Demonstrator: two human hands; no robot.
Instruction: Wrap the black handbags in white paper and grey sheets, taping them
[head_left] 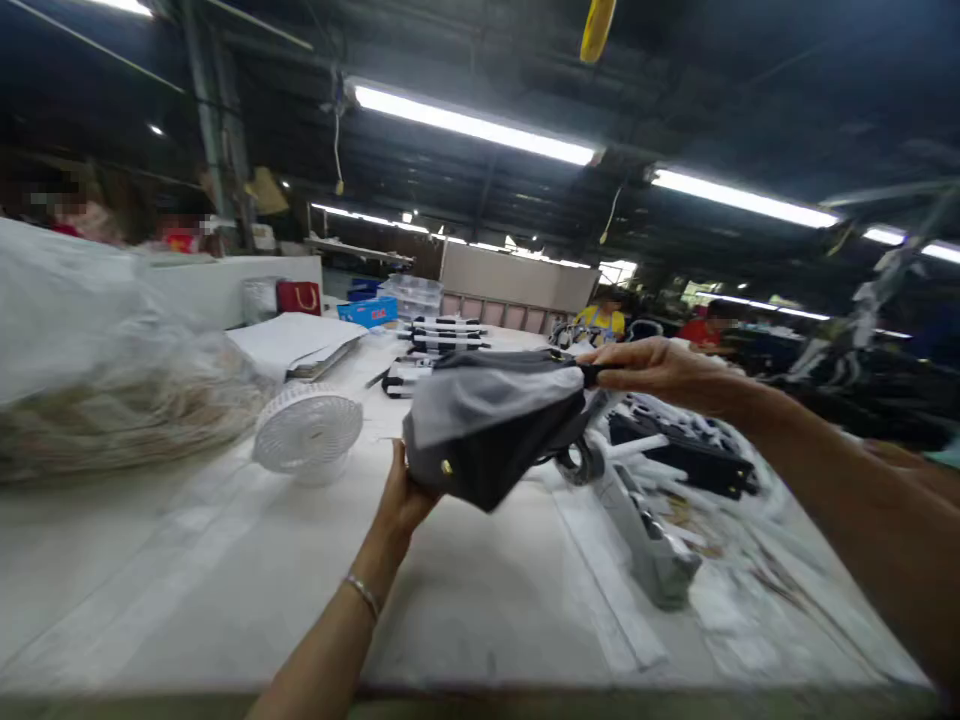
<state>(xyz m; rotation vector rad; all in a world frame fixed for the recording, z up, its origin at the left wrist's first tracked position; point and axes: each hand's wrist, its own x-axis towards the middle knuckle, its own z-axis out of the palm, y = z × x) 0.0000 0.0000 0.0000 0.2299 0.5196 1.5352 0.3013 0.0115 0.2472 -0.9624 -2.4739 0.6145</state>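
Note:
Both hands hold up a grey and black fabric bag (491,420) above a white work table (225,580). My left hand (403,495) grips the bag's lower left corner from below, fingers hidden behind the fabric. My right hand (660,370) is closed on the bag's upper right edge near a black strap. A metal ring (577,462) hangs under the bag. A thin bracelet sits on my left wrist.
A small white fan (307,432) lies on the table to the left, beside a big clear plastic bag (105,380) of material. Grey metal parts (649,540) and black pieces (690,460) lie to the right. Striped handles (442,340), boxes and other people are farther back.

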